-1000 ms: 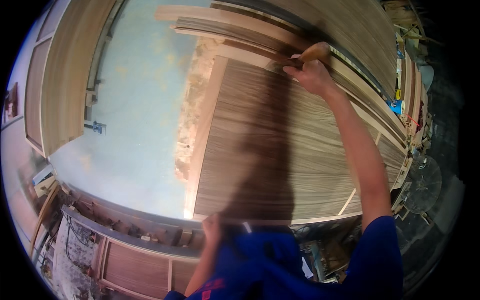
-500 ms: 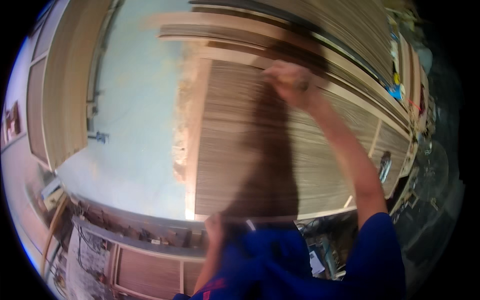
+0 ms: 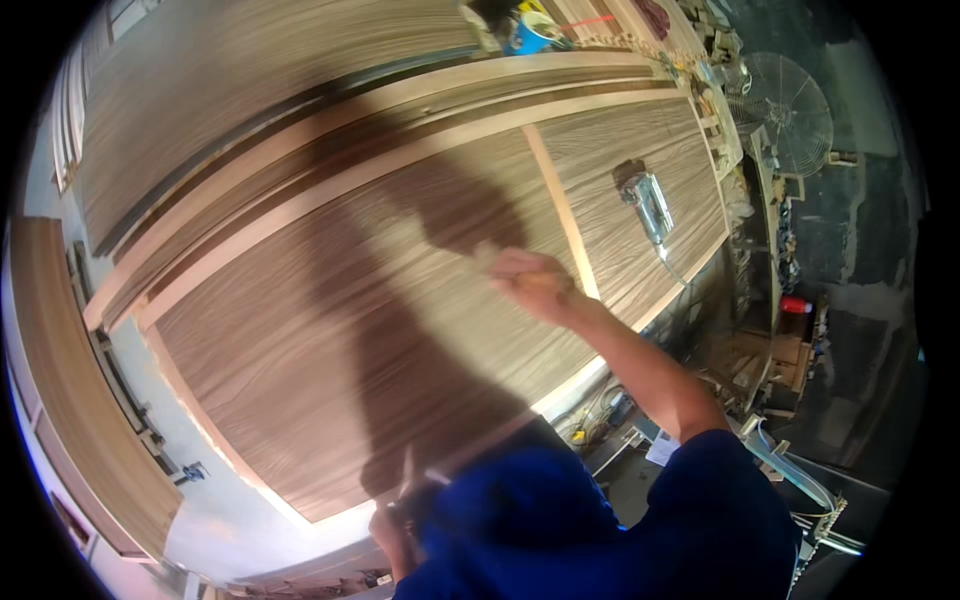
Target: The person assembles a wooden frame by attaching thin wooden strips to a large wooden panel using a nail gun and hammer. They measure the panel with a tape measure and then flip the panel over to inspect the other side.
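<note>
A wide wood-grain panel point(image 3: 300, 350) with pale wooden strips along its edges lies in front of me. Above its right half is my right hand point(image 3: 537, 287), its fingers closed. Something small and pale shows at the fingertips, too blurred to name. My left hand point(image 3: 393, 535) is low at the panel's near edge, close to my body. Its fingers look curled around something dark, with a thin pale piece sticking up beside it; I cannot make out what it is. A pale crosspiece point(image 3: 560, 205) runs over the panel just beyond my right hand.
A silver handheld tool point(image 3: 650, 207) with a thin cord lies on the panel's right part. Long pale strips point(image 3: 250, 160) and another wood-grain panel point(image 3: 220, 90) lie beyond. A blue container point(image 3: 530, 36) stands at the back. A round fan point(image 3: 790, 115) is at the far right.
The view has turned toward the right. My right hand has come from the panel's far edge back over its middle, nearer to me. The left hand stays at the near edge.
</note>
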Motion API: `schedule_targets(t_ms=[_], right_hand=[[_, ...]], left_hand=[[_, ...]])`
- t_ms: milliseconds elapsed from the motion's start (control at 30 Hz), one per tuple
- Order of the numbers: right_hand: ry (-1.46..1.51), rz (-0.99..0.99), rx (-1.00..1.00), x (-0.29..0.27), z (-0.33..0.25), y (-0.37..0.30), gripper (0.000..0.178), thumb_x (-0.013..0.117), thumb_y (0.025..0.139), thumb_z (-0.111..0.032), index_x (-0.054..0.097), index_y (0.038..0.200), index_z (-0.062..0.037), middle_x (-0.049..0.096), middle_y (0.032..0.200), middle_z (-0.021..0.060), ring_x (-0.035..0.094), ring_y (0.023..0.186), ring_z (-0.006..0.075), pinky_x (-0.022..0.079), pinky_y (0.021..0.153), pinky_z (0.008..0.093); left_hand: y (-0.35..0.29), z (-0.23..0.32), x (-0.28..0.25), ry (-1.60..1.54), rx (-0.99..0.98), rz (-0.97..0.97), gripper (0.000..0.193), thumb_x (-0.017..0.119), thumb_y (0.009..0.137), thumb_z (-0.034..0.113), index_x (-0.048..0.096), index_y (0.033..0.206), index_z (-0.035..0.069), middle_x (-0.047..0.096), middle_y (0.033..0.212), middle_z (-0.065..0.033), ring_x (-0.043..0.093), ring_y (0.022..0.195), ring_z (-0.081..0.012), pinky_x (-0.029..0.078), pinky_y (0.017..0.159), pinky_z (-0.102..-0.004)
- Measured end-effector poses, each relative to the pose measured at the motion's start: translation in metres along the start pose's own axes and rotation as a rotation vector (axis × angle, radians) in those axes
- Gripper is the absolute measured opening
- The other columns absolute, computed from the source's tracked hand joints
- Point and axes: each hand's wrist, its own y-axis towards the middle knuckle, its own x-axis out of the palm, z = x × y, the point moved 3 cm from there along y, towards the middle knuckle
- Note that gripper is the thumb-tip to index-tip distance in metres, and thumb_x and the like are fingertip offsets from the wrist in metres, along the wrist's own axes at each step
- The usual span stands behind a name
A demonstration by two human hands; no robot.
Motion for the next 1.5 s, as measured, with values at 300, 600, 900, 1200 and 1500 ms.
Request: schedule_targets(t_ms=[300, 600, 900, 1200, 1500], right_hand=[[0.069, 0.02, -0.031, -0.106, 0.169, 0.031, 0.017, 0.072, 0.096, -0.019, 0.077, 0.108, -0.0088, 0.071, 0.097, 0.0074, 0.071, 0.086, 0.0283, 0.059, 0.073, 0.038], [-0.029, -0.208, -0.083, -0.118, 0.154, 0.187, 0.023, 0.074, 0.095, -0.029, 0.072, 0.104, -0.0077, 0.071, 0.096, 0.0098, 0.069, 0.089, 0.0334, 0.056, 0.078, 0.0442], [-0.254, -0.387, -0.305, -0.117, 0.158, 0.24, 0.035, 0.073, 0.093, -0.038, 0.072, 0.097, -0.0029, 0.073, 0.101, 0.0141, 0.07, 0.103, 0.036, 0.056, 0.09, 0.0462], [-0.184, -0.453, -0.329, -0.118, 0.159, 0.251, 0.048, 0.071, 0.095, -0.04, 0.068, 0.083, 0.0057, 0.071, 0.087, 0.0215, 0.069, 0.09, 0.0403, 0.055, 0.082, 0.0473], [-0.209, -0.534, -0.216, -0.128, 0.156, 0.246, 0.04, 0.072, 0.094, -0.038, 0.071, 0.091, 0.0011, 0.072, 0.102, 0.0187, 0.069, 0.103, 0.0375, 0.054, 0.088, 0.0482]], left_hand=[[0.074, 0.505, 0.165, 0.558, 1.036, 0.394, 0.059, 0.061, 0.099, 0.015, 0.045, 0.155, 0.006, 0.044, 0.16, -0.018, 0.039, 0.149, -0.0379, 0.031, 0.122, -0.0519], [0.128, 0.625, 0.24, 0.771, 1.114, 0.538, 0.067, 0.05, 0.105, 0.035, 0.031, 0.164, 0.011, 0.031, 0.17, -0.008, 0.023, 0.159, -0.0274, 0.012, 0.13, -0.0491], [0.126, 0.627, 0.243, 0.811, 1.091, 0.495, 0.058, 0.049, 0.106, 0.029, 0.039, 0.162, 0.019, 0.032, 0.17, -0.0041, 0.023, 0.159, -0.0277, 0.013, 0.129, -0.0516], [0.127, 0.63, 0.241, 0.792, 1.096, 0.476, 0.062, 0.053, 0.101, 0.027, 0.039, 0.161, 0.017, 0.034, 0.169, -0.0078, 0.024, 0.158, -0.0328, 0.014, 0.128, -0.0568], [0.125, 0.633, 0.245, 0.79, 1.089, 0.467, 0.061, 0.052, 0.101, 0.026, 0.041, 0.161, 0.018, 0.032, 0.171, -0.0055, 0.022, 0.16, -0.0293, 0.011, 0.13, -0.0528]])
